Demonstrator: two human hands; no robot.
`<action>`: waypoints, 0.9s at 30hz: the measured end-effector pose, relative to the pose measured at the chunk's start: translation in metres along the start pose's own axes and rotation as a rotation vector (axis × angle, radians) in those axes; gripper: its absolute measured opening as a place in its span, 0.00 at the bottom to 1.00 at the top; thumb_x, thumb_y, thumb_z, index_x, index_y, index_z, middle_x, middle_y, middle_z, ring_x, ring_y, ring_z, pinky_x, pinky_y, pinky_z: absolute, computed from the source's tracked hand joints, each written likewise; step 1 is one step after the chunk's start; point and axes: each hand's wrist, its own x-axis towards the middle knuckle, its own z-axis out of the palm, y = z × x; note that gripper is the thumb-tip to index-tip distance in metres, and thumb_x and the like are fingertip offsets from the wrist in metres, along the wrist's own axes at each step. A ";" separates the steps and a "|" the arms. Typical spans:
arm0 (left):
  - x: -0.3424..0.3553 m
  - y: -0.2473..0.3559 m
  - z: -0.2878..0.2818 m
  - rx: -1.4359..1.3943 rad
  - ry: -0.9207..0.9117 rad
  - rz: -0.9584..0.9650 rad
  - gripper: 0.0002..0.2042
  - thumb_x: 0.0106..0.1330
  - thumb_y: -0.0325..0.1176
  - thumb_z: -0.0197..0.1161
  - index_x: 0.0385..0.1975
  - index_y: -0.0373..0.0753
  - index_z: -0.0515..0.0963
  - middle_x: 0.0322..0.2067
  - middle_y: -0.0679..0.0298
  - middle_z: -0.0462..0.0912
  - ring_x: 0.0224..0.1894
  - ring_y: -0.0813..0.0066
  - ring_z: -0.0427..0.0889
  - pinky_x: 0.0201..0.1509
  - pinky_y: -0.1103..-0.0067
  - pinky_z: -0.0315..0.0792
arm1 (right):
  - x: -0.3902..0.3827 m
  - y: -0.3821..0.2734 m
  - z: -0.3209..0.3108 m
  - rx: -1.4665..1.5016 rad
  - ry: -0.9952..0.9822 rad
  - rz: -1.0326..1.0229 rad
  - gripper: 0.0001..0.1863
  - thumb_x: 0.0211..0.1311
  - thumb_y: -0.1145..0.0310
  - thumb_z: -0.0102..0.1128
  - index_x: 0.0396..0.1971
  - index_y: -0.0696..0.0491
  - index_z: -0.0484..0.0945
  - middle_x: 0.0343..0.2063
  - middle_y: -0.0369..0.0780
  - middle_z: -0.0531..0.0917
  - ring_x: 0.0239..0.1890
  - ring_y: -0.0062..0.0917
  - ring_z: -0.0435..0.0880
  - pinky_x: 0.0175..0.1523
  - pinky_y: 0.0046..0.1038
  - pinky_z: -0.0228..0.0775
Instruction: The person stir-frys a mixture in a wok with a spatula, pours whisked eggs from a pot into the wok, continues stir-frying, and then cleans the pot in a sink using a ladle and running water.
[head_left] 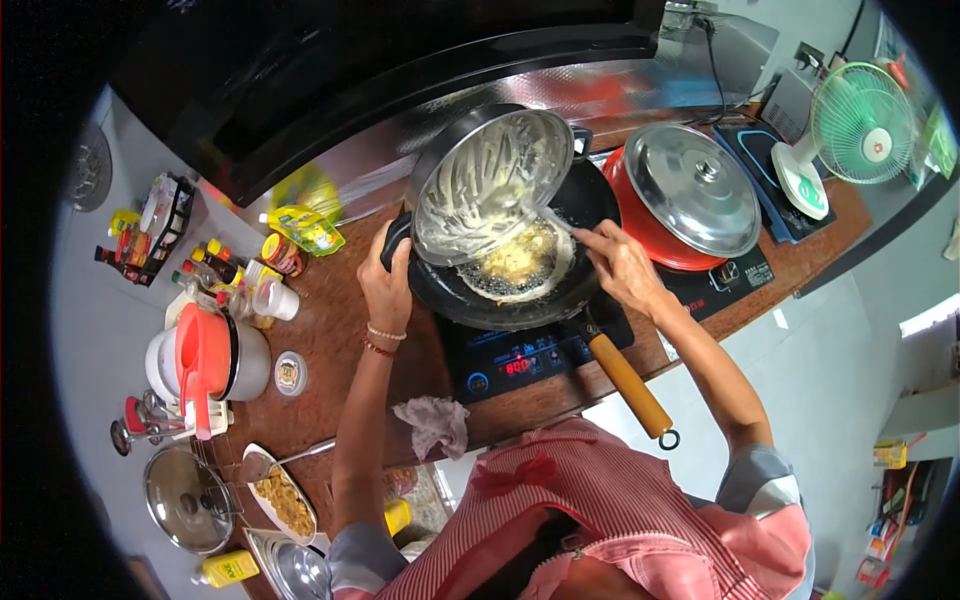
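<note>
My left hand [388, 280] grips the black side handle of a steel pot [470, 195], tipped over a black wok [590, 278]; pale, creamy residue coats the pot's inside. My right hand [615, 258] is closed on a light-coloured utensil [555, 220], perhaps a spatula, whose tip is at the pot's lower edge. Yellowish batter [520, 258] bubbles in oil in the wok, partly hidden by the pot. The wok sits on a lit induction cooker [500, 365], and its wooden handle [630, 385] points toward me.
Right: a red pot [625, 240] with a steel lid, another cooktop [745, 150], a fan [860, 130]. Left: bottles [215, 265], a white pot [250, 365] with pink ladle [190, 365], an oval dish of food [285, 500]. A crumpled cloth [435, 420] lies on the wooden counter [310, 380].
</note>
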 end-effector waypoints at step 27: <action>0.003 0.014 0.012 0.121 -0.078 0.217 0.13 0.59 0.23 0.57 0.43 0.27 0.72 0.37 0.50 0.79 0.38 0.61 0.80 0.42 0.76 0.72 | -0.012 -0.003 -0.015 -0.075 -0.154 0.064 0.19 0.48 0.79 0.50 0.44 0.55 0.74 0.30 0.46 0.73 0.31 0.41 0.76 0.37 0.38 0.69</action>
